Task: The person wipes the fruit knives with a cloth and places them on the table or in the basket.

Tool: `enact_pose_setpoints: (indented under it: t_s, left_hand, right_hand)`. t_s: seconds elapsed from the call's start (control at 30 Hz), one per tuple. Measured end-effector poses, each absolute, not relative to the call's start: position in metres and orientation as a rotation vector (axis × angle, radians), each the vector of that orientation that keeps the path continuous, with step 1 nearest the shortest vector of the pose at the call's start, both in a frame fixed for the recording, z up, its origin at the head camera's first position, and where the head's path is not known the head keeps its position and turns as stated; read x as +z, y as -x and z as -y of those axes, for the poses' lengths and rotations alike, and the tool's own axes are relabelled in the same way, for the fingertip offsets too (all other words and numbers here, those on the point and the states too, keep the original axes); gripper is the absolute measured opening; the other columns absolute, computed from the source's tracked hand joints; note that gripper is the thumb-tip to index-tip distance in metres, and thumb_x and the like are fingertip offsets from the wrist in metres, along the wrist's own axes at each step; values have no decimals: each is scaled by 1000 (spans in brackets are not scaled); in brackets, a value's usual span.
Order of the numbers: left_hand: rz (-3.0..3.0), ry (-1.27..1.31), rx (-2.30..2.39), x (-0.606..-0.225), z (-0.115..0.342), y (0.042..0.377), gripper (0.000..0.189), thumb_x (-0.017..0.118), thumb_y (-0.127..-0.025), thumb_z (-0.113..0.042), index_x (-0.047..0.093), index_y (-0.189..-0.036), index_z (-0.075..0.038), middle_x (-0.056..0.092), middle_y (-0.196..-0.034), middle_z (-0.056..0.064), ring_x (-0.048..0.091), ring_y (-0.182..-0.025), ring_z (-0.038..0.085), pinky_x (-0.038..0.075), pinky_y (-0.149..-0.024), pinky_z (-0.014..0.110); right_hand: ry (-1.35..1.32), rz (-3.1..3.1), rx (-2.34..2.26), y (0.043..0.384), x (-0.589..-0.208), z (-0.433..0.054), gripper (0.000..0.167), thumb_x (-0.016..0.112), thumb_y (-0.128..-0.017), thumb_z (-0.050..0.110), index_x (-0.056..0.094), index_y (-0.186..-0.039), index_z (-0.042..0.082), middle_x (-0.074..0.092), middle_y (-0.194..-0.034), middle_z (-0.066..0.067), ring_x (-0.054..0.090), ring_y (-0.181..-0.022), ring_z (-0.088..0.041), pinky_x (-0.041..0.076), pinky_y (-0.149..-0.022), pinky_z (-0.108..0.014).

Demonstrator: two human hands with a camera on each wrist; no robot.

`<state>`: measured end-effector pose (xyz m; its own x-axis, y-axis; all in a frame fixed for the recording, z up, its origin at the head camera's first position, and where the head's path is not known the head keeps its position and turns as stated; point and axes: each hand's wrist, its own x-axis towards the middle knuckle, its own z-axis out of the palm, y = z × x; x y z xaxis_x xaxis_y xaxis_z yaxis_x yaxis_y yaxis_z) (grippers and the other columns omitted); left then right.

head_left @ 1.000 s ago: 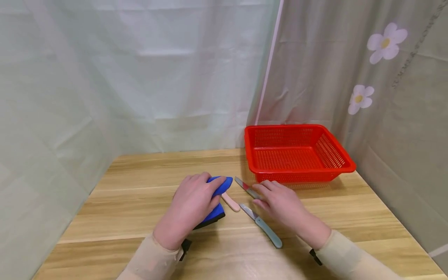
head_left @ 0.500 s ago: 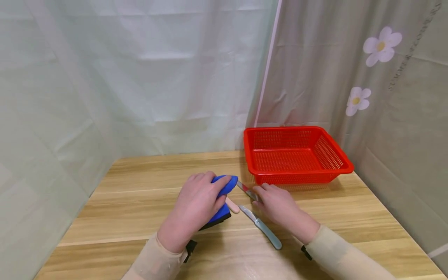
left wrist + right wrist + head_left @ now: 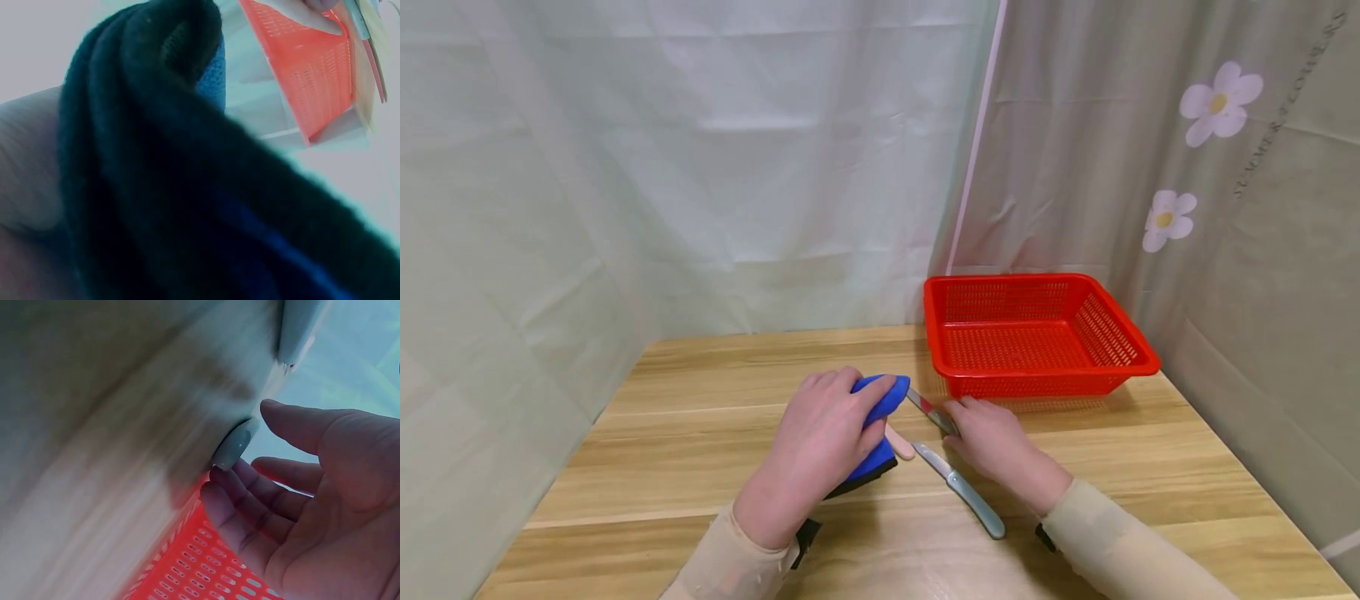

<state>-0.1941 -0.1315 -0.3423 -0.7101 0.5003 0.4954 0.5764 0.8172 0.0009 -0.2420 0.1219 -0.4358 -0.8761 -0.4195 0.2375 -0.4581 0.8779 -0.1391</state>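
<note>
In the head view my left hand grips a bunched blue cloth with a black border, whose dark folds fill the left wrist view. A pale pink handle sticks out beside the cloth, its other end hidden. The cloth's edge overlaps the tip of a knife with a grey-green handle and a reddish patch on its blade. At that knife's handle end are the fingertips of my right hand, the thumb apart from it. A second grey-green-handled knife lies nearer me, blade pointing away.
A red plastic basket with perforated sides stands at the table's back right, just beyond my right hand. The wooden table runs back to pale curtains, and a flowered curtain hangs along the right side.
My left hand has moved a little to the right with the cloth, whose edge now overlaps the far knife's tip. My right hand has shifted slightly left along that knife's handle.
</note>
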Motion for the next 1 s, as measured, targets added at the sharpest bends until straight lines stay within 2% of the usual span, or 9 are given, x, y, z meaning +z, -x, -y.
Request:
enact_pose_setpoints:
  t_s: [0.17,0.43,0.57,0.67,0.83,1.0]
  left_hand:
    - [2505,809,-213,-342,132,193,42,88,-95,-28,80,-135,-17,71,-100,9,67,-86,28,56,-90,49]
    - [2523,803,-208,-340,131,190,43,88,-96,-30,79,-136,-17,71,-100,9,66,-86,26,56,-89,47]
    - [2527,790,-209,-340,131,190,43,88,-95,-28,79,-136,-17,71,-101,9,67,-86,27,56,-89,48]
    - [2520,784,-205,-340,132,191,42,88,-95,-27,80,-134,-17,72,-100,9,67,-86,27,56,-88,49]
    - [2537,776,-196,-337,133,191,44,87,-95,-27,78,-137,-20,74,-104,9,69,-90,28,57,-91,51]
    - [2507,763,-235,-334,135,192,47,87,-94,-23,75,-140,-22,75,-105,11,71,-90,31,58,-90,54]
  right_hand:
    - [-686,2831,292,248,-438,-122,45,93,-89,15,75,-130,7,69,-92,-5,69,-81,-27,58,-69,-45]
    - [-698,2821,264,247,-438,-123,35,88,-90,7,78,-123,5,69,-89,-10,69,-76,-31,59,-67,-47]
    - [-679,2805,278,243,-435,-124,16,81,-92,2,78,-108,1,59,-85,-10,58,-62,-25,54,-58,-41]
    - [-653,2797,356,238,-431,-125,8,77,-95,-1,77,-103,-3,50,-86,-8,47,-55,-19,48,-51,-34]
    - [-668,2717,458,226,-424,-125,17,79,-94,-3,75,-110,-4,46,-89,-7,43,-54,-14,43,-49,-27]
    - [-696,2637,453,218,-415,-123,25,81,-91,-4,74,-115,-4,57,-88,-6,48,-61,-14,48,-55,-26]
